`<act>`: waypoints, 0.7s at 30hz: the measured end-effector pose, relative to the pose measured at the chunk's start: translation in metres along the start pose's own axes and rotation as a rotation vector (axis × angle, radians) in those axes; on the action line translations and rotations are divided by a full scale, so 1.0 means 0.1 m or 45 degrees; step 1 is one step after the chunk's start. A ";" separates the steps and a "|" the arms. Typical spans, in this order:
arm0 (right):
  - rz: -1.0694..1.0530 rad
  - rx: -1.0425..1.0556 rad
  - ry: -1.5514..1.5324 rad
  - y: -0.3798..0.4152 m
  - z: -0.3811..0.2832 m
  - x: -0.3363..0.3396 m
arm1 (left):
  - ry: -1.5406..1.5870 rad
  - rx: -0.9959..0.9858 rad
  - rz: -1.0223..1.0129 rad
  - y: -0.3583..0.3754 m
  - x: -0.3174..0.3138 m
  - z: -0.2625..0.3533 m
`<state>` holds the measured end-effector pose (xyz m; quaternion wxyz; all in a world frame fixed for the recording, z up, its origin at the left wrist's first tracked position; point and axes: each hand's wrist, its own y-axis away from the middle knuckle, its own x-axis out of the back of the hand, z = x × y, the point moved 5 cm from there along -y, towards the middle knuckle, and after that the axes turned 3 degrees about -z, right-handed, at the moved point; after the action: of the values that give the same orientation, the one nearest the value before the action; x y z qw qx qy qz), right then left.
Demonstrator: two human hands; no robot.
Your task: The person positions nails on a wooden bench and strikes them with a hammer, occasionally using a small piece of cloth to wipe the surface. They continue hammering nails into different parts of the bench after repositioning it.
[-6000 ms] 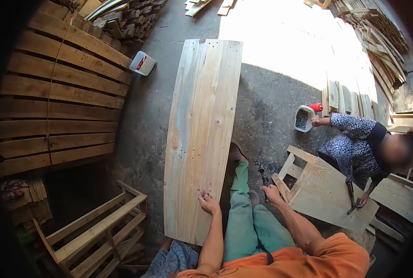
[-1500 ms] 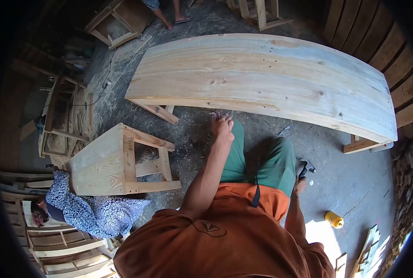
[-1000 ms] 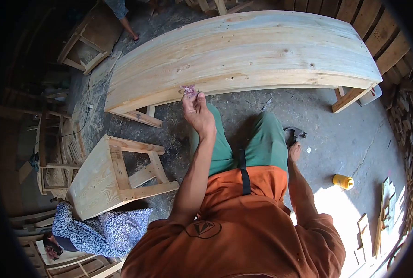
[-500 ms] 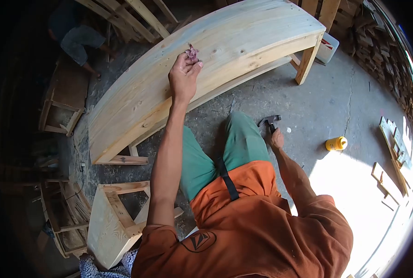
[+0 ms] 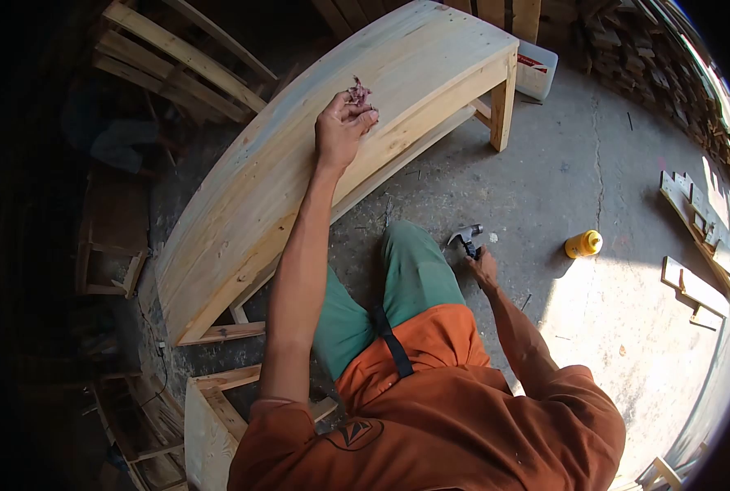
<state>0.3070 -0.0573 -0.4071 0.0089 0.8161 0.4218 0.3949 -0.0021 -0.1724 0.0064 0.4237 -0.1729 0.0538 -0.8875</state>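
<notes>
My left hand (image 5: 342,135) is raised above the long wooden bench (image 5: 258,192). Its fingers pinch a small crumpled pinkish-purple wad (image 5: 359,92), whose material I cannot make out. Low on the right, beside my knee, my right hand (image 5: 484,268) is wrapped around the dark handle of a claw hammer (image 5: 468,236). The hammer's metal head is held over the concrete floor, apart from the bench. The bench has a pale, broad plank top and a leg at its far right end.
A yellow bottle (image 5: 583,244) stands on the floor to my right, near nailed wood pieces (image 5: 700,217). A white container (image 5: 537,72) sits behind the bench. Stacked wood (image 5: 643,65) lines the back right. An angled wooden frame (image 5: 209,442) is close on my left. Another person is dimly visible at the left.
The view has turned, so the bench shifts left in it. My left hand has moved toward the bench's right end with the wad. My right hand still grips the hammer low down.
</notes>
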 end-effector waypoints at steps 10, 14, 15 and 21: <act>-0.102 -0.115 0.091 0.06 0.05 -0.10 | -0.115 -0.076 0.015 -0.02 -0.06 0.02; -0.087 -0.111 0.098 0.06 0.03 -0.07 | -0.005 -0.093 -0.013 -0.07 -0.10 0.02; -0.089 -0.130 0.111 0.08 0.03 -0.08 | 0.058 -0.063 -0.033 -0.08 -0.11 0.02; -0.094 -0.121 0.134 0.07 0.02 -0.08 | 0.000 -0.119 -0.083 -0.13 -0.15 0.03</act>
<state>0.3108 -0.0668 -0.4113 0.0402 0.7768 0.4324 0.4561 -0.0021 -0.1518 0.0082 0.3859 -0.1940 0.0895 -0.8975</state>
